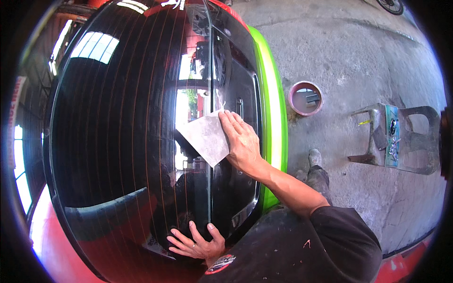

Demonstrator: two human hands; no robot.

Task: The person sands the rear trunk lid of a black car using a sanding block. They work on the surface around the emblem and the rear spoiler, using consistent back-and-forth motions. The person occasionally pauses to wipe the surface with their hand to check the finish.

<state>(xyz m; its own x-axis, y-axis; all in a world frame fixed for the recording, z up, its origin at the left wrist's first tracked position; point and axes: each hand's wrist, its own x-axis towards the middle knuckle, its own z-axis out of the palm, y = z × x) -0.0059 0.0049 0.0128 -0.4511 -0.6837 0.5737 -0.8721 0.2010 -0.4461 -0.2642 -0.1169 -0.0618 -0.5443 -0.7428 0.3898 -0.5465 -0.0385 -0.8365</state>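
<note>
My right hand presses a pale grey square sheet, apparently paper or cloth, onto the glossy black rear of a car beside the seam at the glass edge, fingers together along the sheet's right side. My left hand lies with fingers spread on the dark rear window, near the lower edge of the view; it holds nothing. Fine orange heater lines cross the glass, which shows bright reflections. A black panel with a green outer strip borders the window on the right.
On the concrete floor at right are a round pink-rimmed container of cloudy liquid and a grey plastic stool bearing small items. My foot stands near them. A wheel shows at top right, red bodywork at lower left.
</note>
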